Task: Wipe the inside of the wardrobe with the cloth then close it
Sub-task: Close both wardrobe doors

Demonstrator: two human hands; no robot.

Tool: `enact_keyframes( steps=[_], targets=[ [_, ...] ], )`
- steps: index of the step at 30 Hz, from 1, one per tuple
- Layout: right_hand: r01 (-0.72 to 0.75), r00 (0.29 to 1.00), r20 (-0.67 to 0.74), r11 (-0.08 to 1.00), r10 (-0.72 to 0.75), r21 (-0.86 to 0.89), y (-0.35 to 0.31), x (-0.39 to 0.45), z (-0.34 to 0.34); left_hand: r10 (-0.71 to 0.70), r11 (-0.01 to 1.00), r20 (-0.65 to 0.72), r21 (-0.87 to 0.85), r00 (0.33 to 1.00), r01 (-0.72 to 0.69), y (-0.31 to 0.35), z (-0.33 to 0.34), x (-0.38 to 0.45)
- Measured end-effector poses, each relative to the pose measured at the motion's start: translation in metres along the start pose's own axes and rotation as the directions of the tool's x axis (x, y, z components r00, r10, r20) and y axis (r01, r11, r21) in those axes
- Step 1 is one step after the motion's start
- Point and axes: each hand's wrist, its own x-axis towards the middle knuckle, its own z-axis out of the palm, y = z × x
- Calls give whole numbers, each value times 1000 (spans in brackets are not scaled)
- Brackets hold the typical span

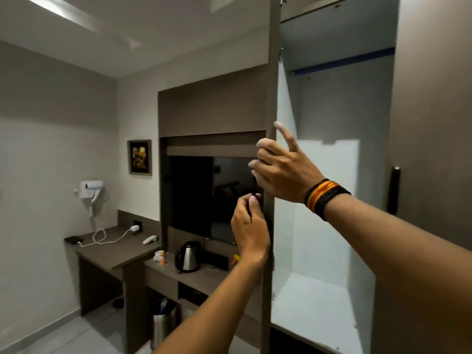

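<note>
The wardrobe (327, 175) stands open, its white inside bare, with a blue rail (342, 61) near the top. Its brown left door (272, 72) is seen edge-on in the middle of the view. My left hand (251, 226) pinches the dark handle (256, 196) on the door's outer face. My right hand (281, 167), with a striped wristband, is higher up; its fingers hook over the door's edge and the index finger points up. No cloth is visible in either hand or anywhere in the wardrobe.
The right door (434, 123) hangs open at the right with a dark handle (394, 190). Left of the wardrobe are a TV niche (204, 195), a kettle (187, 256) on a counter, a desk (112, 249) with a charger cable, and a metal bin (163, 320) below.
</note>
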Motion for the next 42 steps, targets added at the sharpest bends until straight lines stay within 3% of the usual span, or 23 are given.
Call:
enact_keyframes(
  steps=[3,8,14,17,27,36,42],
  targets=[
    [-21,1000,-5,1000,21,-17,27,-46,-3,45,999,79,-3,996,-45,2,33,-18],
    [-104,968,225,993,113,-49,75,-112,-18,30,998,201,-65,979,-17,12,99,-45],
    [-199,792,560,970,241,-136,127,-163,-15,-7,997,308,-75,951,31,12,177,-53],
    [-246,713,629,951,309,-189,141,-175,2,-24,998,374,-50,927,46,3,207,-46],
    [-371,615,605,863,505,-343,156,-193,53,-52,998,526,9,849,55,-25,270,-14],
    [-416,604,549,816,578,-402,159,-203,91,-109,994,521,85,847,75,-41,310,0],
    [-446,628,516,813,582,-374,163,-208,100,-57,995,522,99,851,6,-46,314,1]
  ],
)
